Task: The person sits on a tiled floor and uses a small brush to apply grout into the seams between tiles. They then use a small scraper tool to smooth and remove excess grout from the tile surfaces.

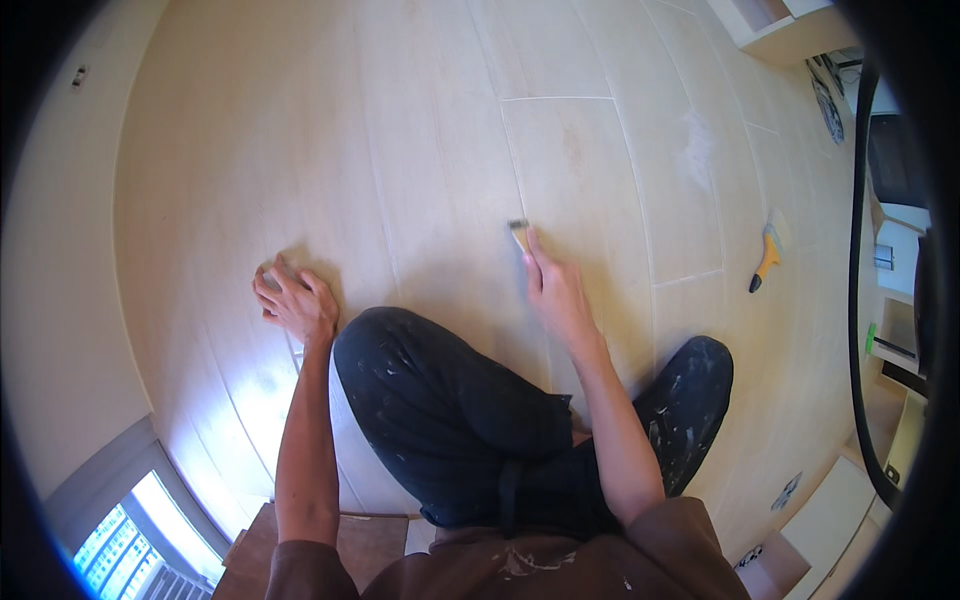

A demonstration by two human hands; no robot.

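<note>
My right hand (556,290) is closed around a small brush (520,236) with a tan body and a dark, bristle-like tip. That tip is at a pale joint line in the wood-look floor (440,150), in front of my knees. Farther left, my left hand (297,303) rests on the floor beside my left knee. Its fingers are bent and spread, and nothing shows in them. On the floor to the right lies a yellow-handled tool (767,258) with a black end and a pale, flat head; I cannot make out its exact kind.
My knees in dark, paint-spotted trousers (450,390) frame the near floor. A whitish smear (697,150) marks the floor at the far right. A black cable (858,260) runs along the right side, before cabinets. A brown board (370,540) lies behind me at the lower left, near a window (130,550).
</note>
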